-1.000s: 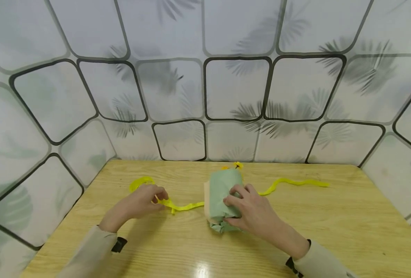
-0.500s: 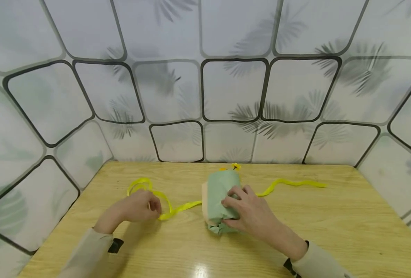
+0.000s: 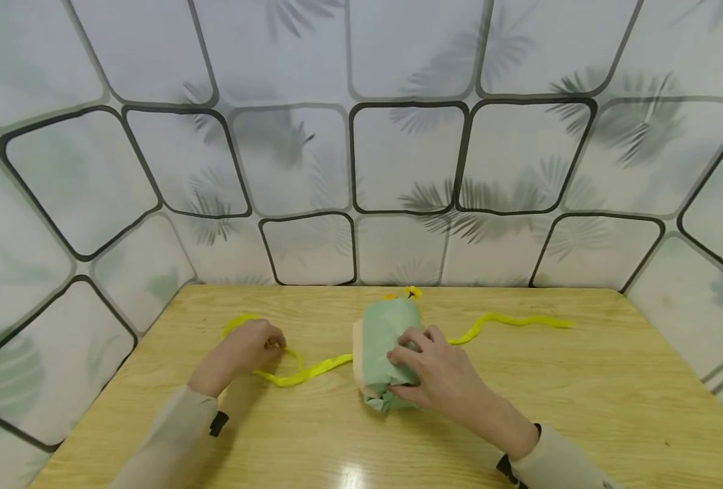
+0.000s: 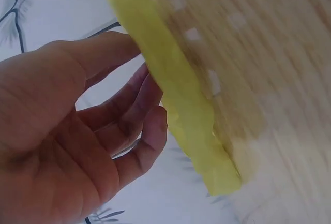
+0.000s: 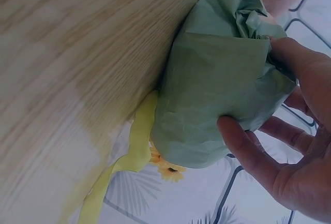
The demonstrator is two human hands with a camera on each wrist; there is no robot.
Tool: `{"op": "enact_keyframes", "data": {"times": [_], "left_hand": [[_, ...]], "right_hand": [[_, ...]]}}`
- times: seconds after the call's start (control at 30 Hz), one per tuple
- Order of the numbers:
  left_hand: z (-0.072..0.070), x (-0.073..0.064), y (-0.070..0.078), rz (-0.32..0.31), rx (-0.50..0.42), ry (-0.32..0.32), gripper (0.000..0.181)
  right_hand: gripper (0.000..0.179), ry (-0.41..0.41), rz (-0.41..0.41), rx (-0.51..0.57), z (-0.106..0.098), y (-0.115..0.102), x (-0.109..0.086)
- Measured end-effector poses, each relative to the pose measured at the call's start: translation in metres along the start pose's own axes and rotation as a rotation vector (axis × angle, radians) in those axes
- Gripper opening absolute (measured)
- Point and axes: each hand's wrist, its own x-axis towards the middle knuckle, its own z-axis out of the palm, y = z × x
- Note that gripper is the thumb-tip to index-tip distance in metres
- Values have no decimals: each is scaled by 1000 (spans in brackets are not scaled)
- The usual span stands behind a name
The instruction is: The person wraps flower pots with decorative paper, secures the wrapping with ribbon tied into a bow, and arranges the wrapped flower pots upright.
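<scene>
A bouquet in pale green wrapping paper (image 3: 382, 339) lies mid-table, with yellow flowers (image 3: 413, 292) showing at its far end. My right hand (image 3: 444, 370) holds its near right side, thumb by the crumpled paper end (image 5: 251, 22), fingers curled on the wrap. A yellow ribbon (image 3: 321, 369) passes beneath the bouquet and comes out on both sides. To the left, my left hand (image 3: 242, 356) is over the looped ribbon. In the left wrist view a strip of ribbon (image 4: 178, 84) covers the fingertips, so whether they pinch it is unclear.
The right ribbon tail (image 3: 520, 320) trails wavily over the wooden table (image 3: 520, 394). Part of a ribbon coil (image 3: 236, 324) shows behind my left hand. A patterned cloth wall (image 3: 410, 156) encloses the table at the back and sides.
My left hand first drew the ribbon down toward me, then moved up and away over the coil, leaving a lower stretch of ribbon on the table. My right hand stays on the bouquet.
</scene>
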Motion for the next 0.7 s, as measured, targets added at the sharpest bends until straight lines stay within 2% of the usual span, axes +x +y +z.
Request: {"op": "enact_keyframes", "data": {"times": [0.1, 0.17, 0.3, 0.4, 0.47, 0.57, 0.7], "left_hand": [[1, 1, -2, -7, 35, 40, 6], [-1, 2, -3, -38, 12, 81, 4], [-9, 5, 1, -148, -135, 219, 7], [-14, 7, 11, -187, -278, 318, 12], [-16, 9, 22, -185, -368, 358, 14], [-18, 15, 40, -143, -494, 379, 16], [-21, 32, 66, -75, -574, 391, 14]], "right_hand": [[42, -1, 1, 5, 0, -1, 0], [42, 0, 3, 8, 0, -1, 0], [42, -3, 6, 7, 1, -2, -1], [42, -8, 11, 2, 1, -3, -1], [42, -12, 17, 2, 1, -3, -2], [41, -12, 24, 7, 1, -3, -1], [41, -12, 32, 11, 1, -4, -1]]}}
